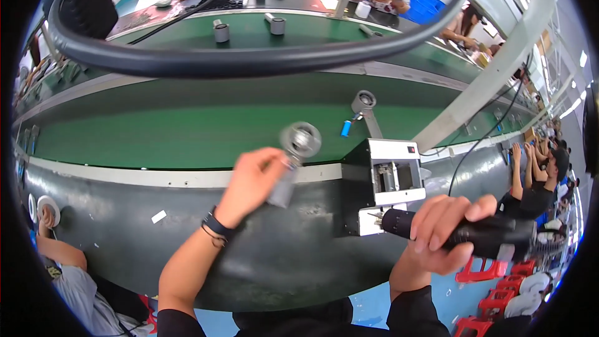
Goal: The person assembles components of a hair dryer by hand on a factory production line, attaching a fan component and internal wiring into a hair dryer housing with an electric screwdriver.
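Note:
My left hand (253,178) is closed on a grey handheld fan (301,140), gripping it at the neck below its round head. The fan is blurred and tilted above the near edge of the conveyor, its flat handle hanging toward the bench. In my right hand (446,231) lies a black electric screwdriver (399,223), held level with its bit pointing left. The bit is in front of a black and white screw feeder (390,181); whether they touch, I cannot tell.
Another fan (364,101) with a blue battery (346,128) on wires lies on the green conveyor (187,131). A slanted grey post (493,75) rises at right. A thick black cable (249,62) loops across the top. A white paper scrap (159,216) lies on the bench. Co-workers sit around.

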`<action>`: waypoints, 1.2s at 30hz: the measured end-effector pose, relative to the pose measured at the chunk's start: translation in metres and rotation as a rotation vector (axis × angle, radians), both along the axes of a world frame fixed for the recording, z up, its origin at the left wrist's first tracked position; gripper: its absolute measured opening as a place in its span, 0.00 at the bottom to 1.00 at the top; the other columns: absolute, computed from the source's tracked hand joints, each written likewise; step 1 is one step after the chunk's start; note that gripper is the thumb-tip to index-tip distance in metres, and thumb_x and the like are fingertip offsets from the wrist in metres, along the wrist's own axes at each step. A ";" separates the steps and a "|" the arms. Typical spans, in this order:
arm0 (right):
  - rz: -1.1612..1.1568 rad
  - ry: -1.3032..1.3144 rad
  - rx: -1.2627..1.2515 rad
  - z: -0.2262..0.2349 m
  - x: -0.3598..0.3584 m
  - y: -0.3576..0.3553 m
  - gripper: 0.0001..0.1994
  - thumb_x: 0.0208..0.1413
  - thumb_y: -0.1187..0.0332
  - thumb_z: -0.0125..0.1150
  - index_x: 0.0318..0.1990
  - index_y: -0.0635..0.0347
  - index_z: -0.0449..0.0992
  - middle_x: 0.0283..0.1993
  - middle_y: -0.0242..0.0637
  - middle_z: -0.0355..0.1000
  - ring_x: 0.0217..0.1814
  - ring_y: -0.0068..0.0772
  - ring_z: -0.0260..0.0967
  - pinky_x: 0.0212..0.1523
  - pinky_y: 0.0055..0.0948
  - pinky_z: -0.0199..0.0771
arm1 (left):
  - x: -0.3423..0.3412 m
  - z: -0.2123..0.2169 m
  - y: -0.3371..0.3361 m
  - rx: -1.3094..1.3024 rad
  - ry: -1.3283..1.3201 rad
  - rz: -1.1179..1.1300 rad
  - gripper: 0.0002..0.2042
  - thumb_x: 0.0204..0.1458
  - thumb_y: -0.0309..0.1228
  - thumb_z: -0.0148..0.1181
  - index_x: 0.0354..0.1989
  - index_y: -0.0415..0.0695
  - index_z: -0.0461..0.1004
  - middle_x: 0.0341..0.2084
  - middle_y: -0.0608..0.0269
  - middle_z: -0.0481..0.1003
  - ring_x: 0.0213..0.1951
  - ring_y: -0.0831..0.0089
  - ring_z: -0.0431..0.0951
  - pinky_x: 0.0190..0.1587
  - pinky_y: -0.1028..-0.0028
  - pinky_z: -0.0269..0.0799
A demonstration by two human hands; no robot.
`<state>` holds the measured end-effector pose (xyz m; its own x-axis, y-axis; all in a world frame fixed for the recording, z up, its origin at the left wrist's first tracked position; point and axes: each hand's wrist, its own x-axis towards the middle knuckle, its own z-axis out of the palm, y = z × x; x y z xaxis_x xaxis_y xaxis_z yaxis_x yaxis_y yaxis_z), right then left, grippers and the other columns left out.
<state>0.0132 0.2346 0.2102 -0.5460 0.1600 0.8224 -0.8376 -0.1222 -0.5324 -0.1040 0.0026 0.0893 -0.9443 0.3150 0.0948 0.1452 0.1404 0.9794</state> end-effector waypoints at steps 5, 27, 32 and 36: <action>-0.229 -0.247 -0.012 -0.028 0.022 0.025 0.20 0.61 0.58 0.58 0.48 0.61 0.58 0.18 0.27 0.58 0.12 0.19 0.55 0.16 0.22 0.62 | -0.069 -0.040 -0.051 -0.148 0.106 0.301 0.12 0.58 0.30 0.58 0.41 0.33 0.79 0.27 0.59 0.80 0.31 0.78 0.77 0.36 0.75 0.71; -0.461 -0.296 -0.045 -0.062 0.041 0.044 0.20 0.61 0.58 0.58 0.48 0.61 0.58 0.19 0.28 0.57 0.12 0.19 0.53 0.16 0.21 0.61 | -0.084 -0.031 -0.084 -0.258 0.482 0.690 0.06 0.59 0.29 0.59 0.37 0.38 0.74 0.30 0.64 0.71 0.30 0.75 0.71 0.37 0.74 0.69; -0.278 -0.365 0.023 -0.059 0.033 0.051 0.24 0.57 0.58 0.65 0.48 0.64 0.60 0.17 0.29 0.59 0.13 0.21 0.55 0.16 0.24 0.64 | -0.074 -0.014 -0.067 -0.201 0.572 0.662 0.06 0.58 0.28 0.59 0.35 0.37 0.74 0.29 0.63 0.70 0.30 0.74 0.71 0.37 0.74 0.68; 0.348 -0.429 0.035 -0.056 0.011 0.078 0.28 0.50 0.64 0.72 0.51 0.69 0.63 0.17 0.33 0.64 0.15 0.26 0.64 0.17 0.27 0.68 | -0.060 -0.004 -0.045 -0.224 0.631 0.527 0.05 0.57 0.26 0.59 0.35 0.37 0.73 0.29 0.61 0.71 0.30 0.71 0.72 0.37 0.73 0.68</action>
<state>0.0243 0.3126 0.1544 -0.8493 -0.1132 0.5157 -0.4576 -0.3292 -0.8260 -0.1645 -0.0428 0.0854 -0.7644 -0.0766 0.6402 0.5156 0.5237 0.6782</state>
